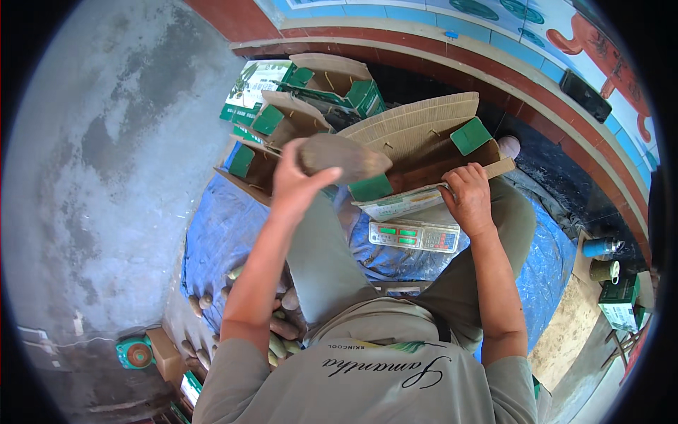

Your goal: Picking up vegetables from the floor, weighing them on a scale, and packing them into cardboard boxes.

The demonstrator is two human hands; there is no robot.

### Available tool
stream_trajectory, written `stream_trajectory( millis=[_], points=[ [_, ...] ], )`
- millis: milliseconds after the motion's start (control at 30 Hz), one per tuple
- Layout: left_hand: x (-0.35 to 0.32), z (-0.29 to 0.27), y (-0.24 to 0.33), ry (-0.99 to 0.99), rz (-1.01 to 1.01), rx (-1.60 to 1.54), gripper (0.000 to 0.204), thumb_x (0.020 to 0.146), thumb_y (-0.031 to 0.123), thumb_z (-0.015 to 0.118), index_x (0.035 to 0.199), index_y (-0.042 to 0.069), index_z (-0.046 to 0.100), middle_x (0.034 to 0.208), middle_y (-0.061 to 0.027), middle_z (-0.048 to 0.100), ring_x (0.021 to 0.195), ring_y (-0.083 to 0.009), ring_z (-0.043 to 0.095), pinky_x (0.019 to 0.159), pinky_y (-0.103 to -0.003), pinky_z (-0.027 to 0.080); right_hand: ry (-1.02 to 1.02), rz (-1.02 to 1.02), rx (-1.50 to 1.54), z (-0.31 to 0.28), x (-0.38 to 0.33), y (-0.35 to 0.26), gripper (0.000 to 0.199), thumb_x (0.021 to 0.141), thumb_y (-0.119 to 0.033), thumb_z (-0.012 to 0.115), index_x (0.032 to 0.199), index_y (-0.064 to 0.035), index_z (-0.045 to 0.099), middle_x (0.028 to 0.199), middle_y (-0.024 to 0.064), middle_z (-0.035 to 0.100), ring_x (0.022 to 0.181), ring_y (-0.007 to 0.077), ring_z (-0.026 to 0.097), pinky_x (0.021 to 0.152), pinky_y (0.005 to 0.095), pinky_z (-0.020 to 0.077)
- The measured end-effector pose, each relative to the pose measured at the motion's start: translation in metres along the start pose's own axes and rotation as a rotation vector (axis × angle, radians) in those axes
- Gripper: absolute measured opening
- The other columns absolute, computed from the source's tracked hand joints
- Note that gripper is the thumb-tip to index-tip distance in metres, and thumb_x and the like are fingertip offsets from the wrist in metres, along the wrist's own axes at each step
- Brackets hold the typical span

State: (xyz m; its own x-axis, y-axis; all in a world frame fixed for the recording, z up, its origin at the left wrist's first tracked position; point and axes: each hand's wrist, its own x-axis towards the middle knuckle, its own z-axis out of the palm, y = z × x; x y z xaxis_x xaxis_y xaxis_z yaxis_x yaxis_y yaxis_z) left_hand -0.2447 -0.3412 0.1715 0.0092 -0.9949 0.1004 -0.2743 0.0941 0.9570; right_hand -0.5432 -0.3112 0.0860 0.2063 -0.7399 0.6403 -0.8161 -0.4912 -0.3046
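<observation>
In my left hand is a large brown oblong vegetable, tapered at its right end and slightly blurred. It is held in the air over the left end of an open cardboard carton. My right hand is closed on the carton's near right edge, by a folded flap. Green inner flaps stand up at both ends of this carton, and its bottom is mostly hidden. Just in front of it, between my legs, lies a white weighing scale with lit green displays and a keypad.
More open green-and-white cartons stand at the back left. A blue tarp covers the floor around me. Several brown and green vegetables lie by my left side. A blue bottle and green cup stand far right.
</observation>
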Motion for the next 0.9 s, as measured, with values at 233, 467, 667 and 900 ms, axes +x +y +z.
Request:
stream_trajectory(
  millis=[233, 467, 667, 900],
  points=[
    [0.027, 0.085, -0.035, -0.230, 0.062, 0.472, 0.077, 0.053, 0.032, 0.082, 0.114, -0.001, 0.049, 0.111, -0.0207, 0.055, 0.105, -0.0316, 0.054, 0.091, -0.037, 0.042, -0.013, 0.017, 0.041, -0.002, 0.000, 0.000, 0.024, 0.057, -0.007, 0.073, 0.076, -0.0070, 0.058, 0.074, 0.0067, 0.055, 0.076, 0.0266, 0.053, 0.078, 0.0387, 0.0414],
    [0.040, 0.126, -0.047, -0.363, 0.032, 0.551, 0.077, 0.054, 0.032, 0.081, 0.115, -0.003, 0.049, 0.114, -0.0212, 0.055, 0.108, -0.0311, 0.053, 0.092, -0.037, 0.042, -0.011, 0.015, 0.048, -0.003, 0.003, -0.003, 0.022, 0.059, -0.007, 0.072, 0.076, -0.0062, 0.058, 0.074, 0.0074, 0.055, 0.075, 0.0270, 0.053, 0.077, 0.0384, 0.0411],
    [0.045, 0.126, -0.048, -0.423, 0.137, 0.420, 0.051, 0.072, 0.024, 0.071, 0.114, 0.002, 0.053, 0.105, -0.0197, 0.060, 0.099, -0.0306, 0.059, 0.088, -0.038, 0.046, -0.029, 0.015, 0.024, 0.001, 0.006, -0.003, 0.021, 0.061, -0.008, 0.071, 0.074, -0.0061, 0.056, 0.074, 0.0078, 0.054, 0.075, 0.0271, 0.053, 0.076, 0.0387, 0.0407],
    [0.013, 0.083, -0.034, -0.618, 0.276, 0.762, 0.054, 0.071, 0.037, 0.070, 0.112, 0.005, 0.056, 0.103, -0.0160, 0.060, 0.097, -0.0324, 0.058, 0.083, -0.040, 0.047, -0.009, 0.023, -0.055, 0.008, 0.007, -0.001, 0.020, 0.062, -0.009, 0.071, 0.074, -0.0060, 0.055, 0.073, 0.0085, 0.054, 0.075, 0.0275, 0.053, 0.076, 0.0393, 0.0406]
  ],
)
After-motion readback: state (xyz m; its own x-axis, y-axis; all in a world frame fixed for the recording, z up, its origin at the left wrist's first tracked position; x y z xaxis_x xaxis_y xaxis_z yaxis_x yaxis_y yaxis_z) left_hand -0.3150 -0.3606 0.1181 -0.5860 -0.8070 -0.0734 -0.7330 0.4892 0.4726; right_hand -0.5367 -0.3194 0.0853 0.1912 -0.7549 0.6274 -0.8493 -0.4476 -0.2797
